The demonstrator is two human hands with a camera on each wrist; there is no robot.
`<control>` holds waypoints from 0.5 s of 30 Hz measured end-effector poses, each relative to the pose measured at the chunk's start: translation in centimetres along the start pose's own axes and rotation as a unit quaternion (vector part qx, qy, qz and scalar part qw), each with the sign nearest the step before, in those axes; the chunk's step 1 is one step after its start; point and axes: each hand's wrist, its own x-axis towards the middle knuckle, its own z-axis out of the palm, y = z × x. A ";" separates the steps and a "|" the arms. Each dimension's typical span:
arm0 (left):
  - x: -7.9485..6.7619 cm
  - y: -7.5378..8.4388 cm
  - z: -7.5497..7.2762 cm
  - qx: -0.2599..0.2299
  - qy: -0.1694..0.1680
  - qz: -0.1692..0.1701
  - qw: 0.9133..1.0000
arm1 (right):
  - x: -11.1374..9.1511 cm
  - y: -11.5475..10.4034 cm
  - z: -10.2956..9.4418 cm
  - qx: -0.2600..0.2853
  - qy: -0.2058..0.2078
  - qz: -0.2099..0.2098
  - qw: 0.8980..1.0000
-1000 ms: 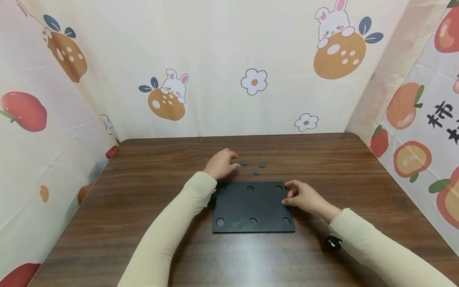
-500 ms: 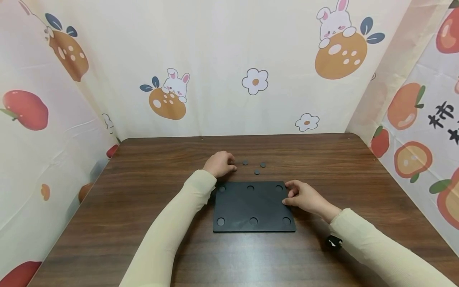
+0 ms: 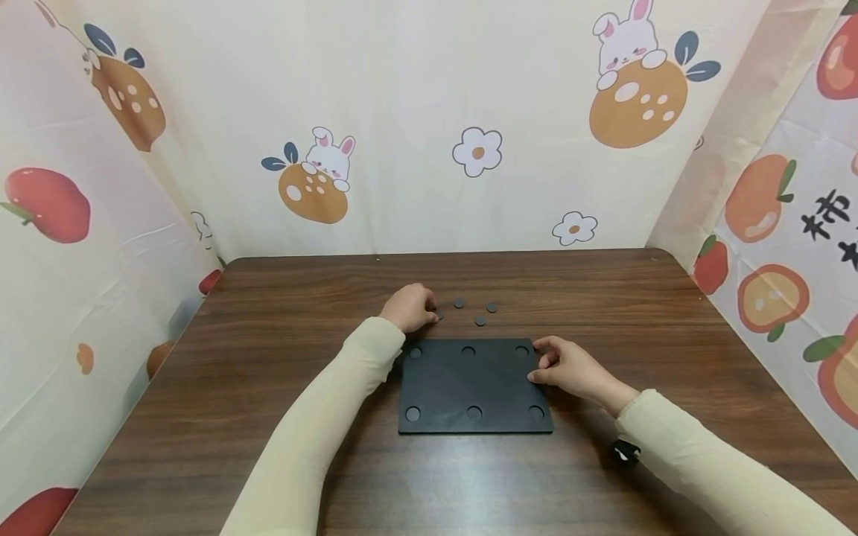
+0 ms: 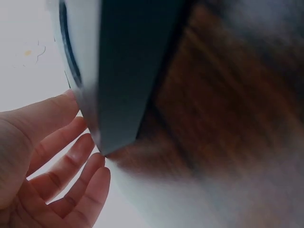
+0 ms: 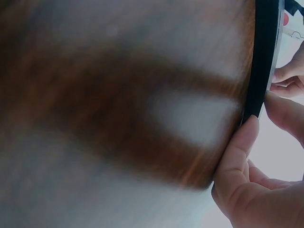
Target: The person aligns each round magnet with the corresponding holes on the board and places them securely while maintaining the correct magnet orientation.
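Observation:
On the table lies a flat black rectangular board with several round recesses along its far and near edges. Behind its far left corner, my left hand has thumb and fingertips at a small dark round disc, seemingly pinching it. The left wrist view shows that left hand beyond the board's edge, the disc hidden there. My right hand holds the board's right edge. In the right wrist view, thumb and forefinger of the right hand lie on either side of that edge.
Several more discs lie behind the board, among them a far disc, a right disc and a near disc. The brown wooden table ends at a patterned curtain behind and at both sides.
The left hand has lowered slightly, and its fingers have drawn together on the leftmost disc, uncovering the board's far left recess. The right hand and board stay put.

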 end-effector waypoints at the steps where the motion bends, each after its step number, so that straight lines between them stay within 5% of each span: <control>1: 0.1 0.0 0.0 0.001 -0.001 -0.001 1.000 | 0.0 0.0 0.0 0.000 0.000 0.000 1.000; 15: 0.5 -0.1 0.1 0.006 0.000 0.001 1.000 | 0.0 0.0 0.0 -0.002 -0.003 0.006 1.000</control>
